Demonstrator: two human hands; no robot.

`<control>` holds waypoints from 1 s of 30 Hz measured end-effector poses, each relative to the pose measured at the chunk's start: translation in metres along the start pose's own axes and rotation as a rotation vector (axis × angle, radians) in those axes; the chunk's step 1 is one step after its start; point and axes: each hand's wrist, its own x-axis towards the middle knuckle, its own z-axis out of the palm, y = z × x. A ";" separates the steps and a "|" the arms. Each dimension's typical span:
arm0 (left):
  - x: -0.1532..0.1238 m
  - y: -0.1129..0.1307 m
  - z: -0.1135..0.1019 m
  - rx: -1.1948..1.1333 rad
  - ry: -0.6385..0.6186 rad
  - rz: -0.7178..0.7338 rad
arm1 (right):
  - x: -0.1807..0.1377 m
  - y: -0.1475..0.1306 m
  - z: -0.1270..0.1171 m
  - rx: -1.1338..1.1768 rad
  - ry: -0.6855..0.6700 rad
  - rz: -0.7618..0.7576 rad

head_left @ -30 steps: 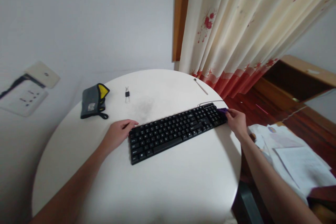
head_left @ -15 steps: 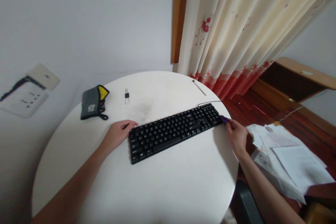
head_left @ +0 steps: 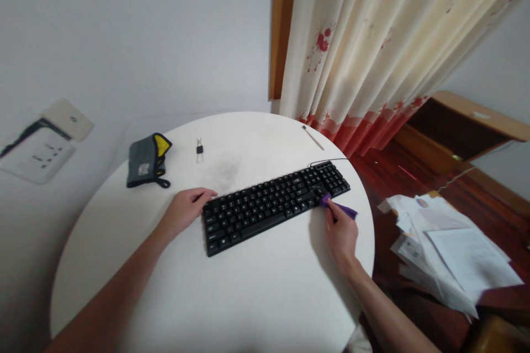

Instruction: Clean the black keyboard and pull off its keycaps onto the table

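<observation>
One black keyboard (head_left: 273, 204) lies on the counter (head_left: 248, 298). The left hand (head_left: 186, 208) touches its left end, grip closure unclear; the right hand (head_left: 342, 234) has its grip pinched around purple cloth (head_left: 325, 199) at the keyboard's near edge, toward the right.

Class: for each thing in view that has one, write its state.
Keyboard: flat, keys up
Purple cloth: bunched, held at keyboard's near edge
Right grip: closed on purple cloth
Left grip: at keyboard's left end, hold unclear
Binder clip: lying flat, handles apart
Toothbrush: lying down
Grey cloth: folded, yellow lining showing
White table: smudged behind keyboard
Papers: loosely stacked
Curtain: hanging in folds
</observation>
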 end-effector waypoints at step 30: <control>-0.001 -0.008 0.005 -0.124 -0.009 0.030 | 0.004 -0.069 -0.043 0.692 -0.365 0.119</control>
